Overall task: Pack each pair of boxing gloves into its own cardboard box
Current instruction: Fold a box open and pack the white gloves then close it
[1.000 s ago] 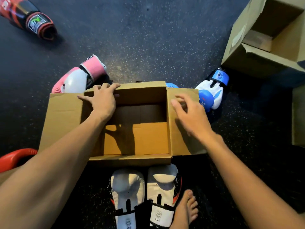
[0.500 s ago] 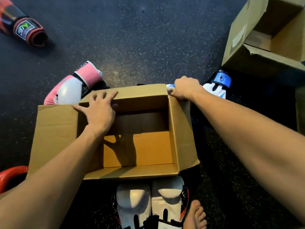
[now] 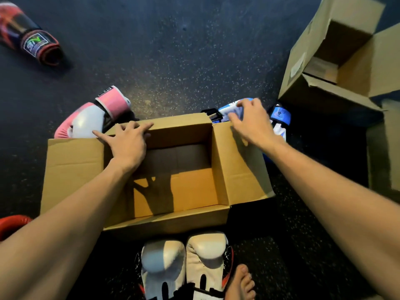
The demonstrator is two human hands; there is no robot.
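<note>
**Open box on the floor, one hand on a blue glove**

Centre of frame: open cardboard box [image 3: 240,169], side flaps splayed left and right, inside only a bare brown bottom crossed by a hand's shadow. Upper right: second cardboard box [image 3: 303,61], also open, interior mostly in shade.

Left hand [image 3: 127,144] flat on the far left rim of the centre box, fingers spread and straight. Right hand [image 3: 249,120] past the far right corner, fingers and thumb curled onto a blue-and-white glove [image 3: 224,111] just behind the box wall. Second blue-and-white glove [image 3: 280,114] right beside it, partly hidden by the wrist.

Just behind the far left corner: pink-and-white glove [image 3: 91,118]. Bottom centre, side by side near the front wall: pair of white gloves [image 3: 164,263] with black and red trim, bare foot [image 3: 240,284] just beside. Upper left, well apart: red-and-black glove [image 3: 32,40] on its side. Left edge: part of a red glove [image 3: 13,224].

Under everything: dark floor [image 3: 173,50] flecked with pale specks.
</note>
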